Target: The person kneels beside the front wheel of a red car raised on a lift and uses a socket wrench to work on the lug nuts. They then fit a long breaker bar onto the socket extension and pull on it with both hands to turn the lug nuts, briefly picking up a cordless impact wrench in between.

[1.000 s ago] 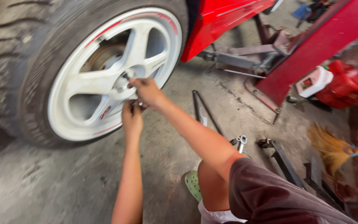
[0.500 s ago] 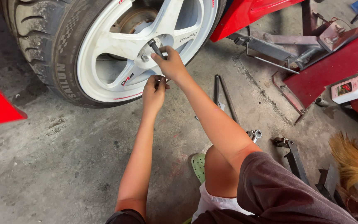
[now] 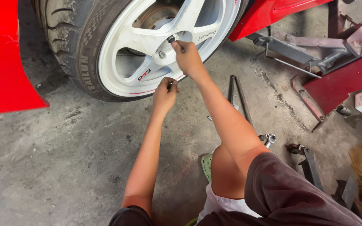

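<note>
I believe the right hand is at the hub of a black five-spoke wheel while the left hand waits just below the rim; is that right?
Not quite: the wheel is white, not black, as the head view shows. The rest holds: the right hand is at the hub, fingertips on a small dark piece there, and the left hand waits just below the rim, closed on something small that cannot be made out.

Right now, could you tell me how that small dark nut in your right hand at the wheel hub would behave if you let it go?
The nut looks like metal, so probably hard and heavy for its size. Pinched only at the fingertips of the right hand, it would likely drop and roll across the concrete floor. It seems small enough to slip easily; the left hand looks closed around something too.
</note>
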`<action>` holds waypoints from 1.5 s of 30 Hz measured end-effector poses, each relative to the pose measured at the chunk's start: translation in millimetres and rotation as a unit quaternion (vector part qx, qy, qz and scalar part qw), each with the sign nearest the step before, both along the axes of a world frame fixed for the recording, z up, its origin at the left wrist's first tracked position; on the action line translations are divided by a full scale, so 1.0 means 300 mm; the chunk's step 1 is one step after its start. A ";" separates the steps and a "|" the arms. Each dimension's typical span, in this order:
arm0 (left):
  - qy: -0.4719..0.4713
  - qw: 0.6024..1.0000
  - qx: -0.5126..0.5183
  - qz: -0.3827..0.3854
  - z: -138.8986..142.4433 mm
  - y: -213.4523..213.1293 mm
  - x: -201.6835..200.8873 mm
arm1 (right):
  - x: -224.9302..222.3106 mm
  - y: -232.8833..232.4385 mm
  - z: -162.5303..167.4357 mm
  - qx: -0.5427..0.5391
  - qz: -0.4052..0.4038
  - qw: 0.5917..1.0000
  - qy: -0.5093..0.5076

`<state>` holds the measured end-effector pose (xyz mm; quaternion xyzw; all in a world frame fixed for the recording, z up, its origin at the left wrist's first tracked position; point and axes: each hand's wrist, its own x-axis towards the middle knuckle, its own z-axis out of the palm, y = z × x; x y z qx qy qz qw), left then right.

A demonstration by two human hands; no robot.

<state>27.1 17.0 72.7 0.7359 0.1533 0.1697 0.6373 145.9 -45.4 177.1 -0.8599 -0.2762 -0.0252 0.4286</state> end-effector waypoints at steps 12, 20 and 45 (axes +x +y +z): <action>0.016 0.997 0.034 -0.070 -0.033 -0.074 0.010 | -0.019 -0.135 0.104 0.138 0.103 0.871 0.460; 0.083 0.993 0.060 -0.057 -0.301 -0.125 -0.016 | -0.083 -0.706 -0.160 0.022 0.015 0.896 0.443; 0.237 0.964 0.001 -0.117 -0.760 -0.339 -0.054 | -0.144 -1.659 -1.064 -0.074 -0.350 0.889 0.285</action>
